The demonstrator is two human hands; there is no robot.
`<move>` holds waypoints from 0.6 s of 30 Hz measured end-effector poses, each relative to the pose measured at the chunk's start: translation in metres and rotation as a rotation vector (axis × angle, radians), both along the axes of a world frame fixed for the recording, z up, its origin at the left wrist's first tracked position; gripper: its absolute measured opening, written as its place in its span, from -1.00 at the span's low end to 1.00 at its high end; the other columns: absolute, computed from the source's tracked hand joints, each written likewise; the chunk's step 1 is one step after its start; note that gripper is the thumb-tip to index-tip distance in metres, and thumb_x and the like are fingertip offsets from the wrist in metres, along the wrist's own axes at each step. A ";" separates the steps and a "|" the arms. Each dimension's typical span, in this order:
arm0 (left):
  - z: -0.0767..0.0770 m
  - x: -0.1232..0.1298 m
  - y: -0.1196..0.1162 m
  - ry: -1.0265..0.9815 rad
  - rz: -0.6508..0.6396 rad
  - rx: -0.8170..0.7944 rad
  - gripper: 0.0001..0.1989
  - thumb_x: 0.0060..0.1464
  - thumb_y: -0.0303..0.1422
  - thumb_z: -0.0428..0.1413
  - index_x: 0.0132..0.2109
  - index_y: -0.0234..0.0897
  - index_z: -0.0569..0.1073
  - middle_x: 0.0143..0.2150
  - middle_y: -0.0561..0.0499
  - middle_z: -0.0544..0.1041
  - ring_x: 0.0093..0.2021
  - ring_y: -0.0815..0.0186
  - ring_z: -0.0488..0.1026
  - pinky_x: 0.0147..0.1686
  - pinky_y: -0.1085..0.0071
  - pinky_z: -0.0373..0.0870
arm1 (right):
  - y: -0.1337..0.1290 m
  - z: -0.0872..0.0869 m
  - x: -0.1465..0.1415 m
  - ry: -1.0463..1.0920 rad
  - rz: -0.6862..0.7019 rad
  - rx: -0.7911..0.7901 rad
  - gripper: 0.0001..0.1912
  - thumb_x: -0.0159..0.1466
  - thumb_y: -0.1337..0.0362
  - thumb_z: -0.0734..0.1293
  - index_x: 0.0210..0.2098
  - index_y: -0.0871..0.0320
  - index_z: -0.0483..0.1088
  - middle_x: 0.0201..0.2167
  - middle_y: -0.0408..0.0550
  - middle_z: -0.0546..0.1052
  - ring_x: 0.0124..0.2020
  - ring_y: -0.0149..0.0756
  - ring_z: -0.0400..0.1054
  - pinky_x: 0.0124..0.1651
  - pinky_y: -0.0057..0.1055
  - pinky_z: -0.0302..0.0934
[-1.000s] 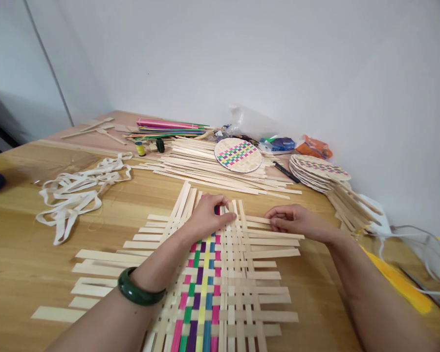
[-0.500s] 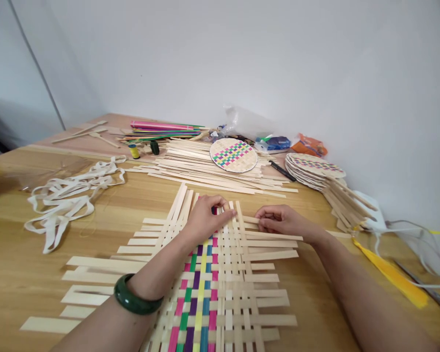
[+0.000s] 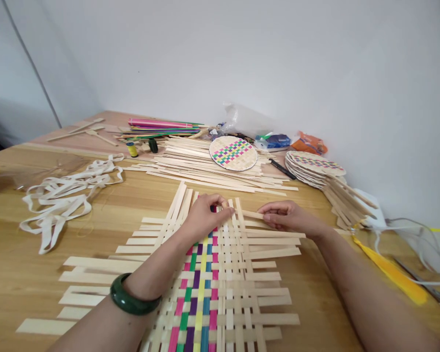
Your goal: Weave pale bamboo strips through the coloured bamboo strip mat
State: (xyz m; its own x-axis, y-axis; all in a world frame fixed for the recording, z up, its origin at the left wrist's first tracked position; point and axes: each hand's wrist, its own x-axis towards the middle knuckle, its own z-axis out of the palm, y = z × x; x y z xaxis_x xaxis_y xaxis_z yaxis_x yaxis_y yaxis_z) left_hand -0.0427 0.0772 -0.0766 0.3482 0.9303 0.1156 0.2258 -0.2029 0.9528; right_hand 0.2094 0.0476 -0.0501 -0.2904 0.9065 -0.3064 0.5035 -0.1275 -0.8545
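A half-woven mat [image 3: 229, 293] of pale bamboo strips, with pink, green, purple, yellow and blue strips up its middle, lies in front of me. At its far edge my left hand [image 3: 209, 215] is closed, thumb and fingers pinched at the upright strips; the fingertips partly hide what they grip. To the right, my right hand [image 3: 286, 216] pinches the end of a pale crosswise bamboo strip [image 3: 251, 214] that runs left toward my left hand. Loose strip ends stick out from both sides of the mat. A green bangle [image 3: 132, 296] circles my left forearm.
Behind the mat lie a heap of pale strips [image 3: 190, 164], a round woven fan face [image 3: 233, 153] and a bundle of coloured strips [image 3: 161, 124]. White tape [image 3: 64, 195] is tangled at left. Several stacked fans [image 3: 308, 168] and a yellow tassel [image 3: 392, 274] are at right.
My right hand has moved slightly right, and the crosswise strip between the hands now shows more plainly. My left hand stays at the mat's far edge.
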 end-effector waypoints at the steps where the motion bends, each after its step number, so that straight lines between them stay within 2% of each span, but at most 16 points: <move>1: 0.000 0.000 0.000 -0.001 0.004 0.004 -0.78 -0.05 -0.23 0.19 -0.50 -0.23 0.37 -0.43 0.04 0.54 -0.34 0.29 0.47 -0.25 0.37 0.37 | 0.000 0.000 0.001 -0.003 0.004 -0.008 -0.43 0.08 -0.16 0.41 -0.16 0.19 0.49 -0.57 -0.22 0.32 -0.54 -0.47 0.13 -0.50 -0.46 -0.03; 9: -0.002 0.000 0.000 -0.023 -0.001 -0.009 -0.83 -0.05 -0.24 0.19 -0.43 -0.25 0.43 -0.40 0.04 0.55 -0.36 0.31 0.46 -0.30 0.40 0.38 | 0.001 -0.001 0.004 0.046 -0.019 -0.061 -0.39 0.01 -0.17 0.44 -0.15 0.19 0.49 -0.60 -0.24 0.30 -0.55 -0.47 0.13 -0.51 -0.46 -0.05; 13: -0.003 0.001 0.001 0.113 0.031 0.073 -0.84 -0.02 -0.26 0.16 -0.30 -0.23 0.54 -0.37 0.02 0.57 -0.30 0.26 0.44 -0.27 0.37 0.36 | 0.001 -0.002 0.003 0.094 -0.033 -0.078 -0.40 -0.01 -0.15 0.46 -0.16 0.19 0.49 -0.60 -0.24 0.30 -0.55 -0.48 0.13 -0.51 -0.46 -0.04; 18: -0.001 0.002 0.000 0.193 0.035 0.114 -0.83 0.01 -0.25 0.14 -0.30 -0.19 0.60 -0.41 0.05 0.56 -0.30 0.24 0.42 -0.23 0.35 0.33 | 0.003 -0.004 -0.003 0.024 0.007 -0.051 -0.42 0.06 -0.12 0.42 -0.13 0.22 0.49 -0.60 -0.25 0.32 -0.58 -0.51 0.07 -0.50 -0.46 -0.05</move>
